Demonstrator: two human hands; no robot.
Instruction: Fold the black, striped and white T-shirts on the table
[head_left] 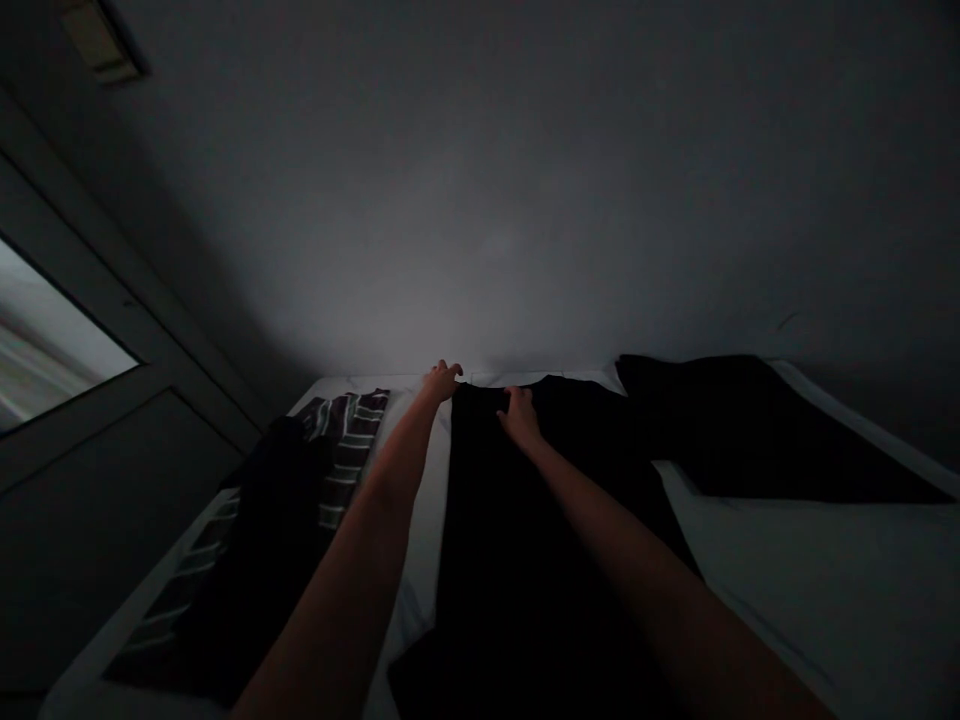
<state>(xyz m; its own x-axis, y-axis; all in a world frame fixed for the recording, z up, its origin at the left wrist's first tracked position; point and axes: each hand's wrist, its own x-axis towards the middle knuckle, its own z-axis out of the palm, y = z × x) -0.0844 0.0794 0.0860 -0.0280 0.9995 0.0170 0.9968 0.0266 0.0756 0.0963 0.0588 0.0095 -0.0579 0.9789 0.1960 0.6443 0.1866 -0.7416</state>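
Along the foot of the dim grey wall (487, 220), on a pale covered surface (810, 570), a black garment (502, 560) lies spread out in the middle, its upper edge toward the wall and its lower part running back toward the person leaning over it. Both bare forearms stretch forward over the cloth. At the garment's far left corner I see the left hand (442, 381), fingers bent and the thumb side turned toward the collar end; it is right at the edge of the cloth, though in this poor light I cannot tell whether the fingertips pinch it. Just to its right, a little nearer the person, the right hand (520, 415) is over the upper part of the same garment, its fingers curved downward, and whether it grips a fold or merely rests there I cannot make out either. Over on the left side of the surface lies a striped cloth (352, 440) with light bands, and a dark cloth (277, 520) lies across part of it. On the right, another black cloth (750, 430) is laid out near the wall, close against the middle garment's side; where one ends and the other begins is lost in the dark. Farther left stands a door (97, 460) with a bright glass pane (52, 340), and high on the wall near it hangs a small yellowish object (101, 42), too dim to name
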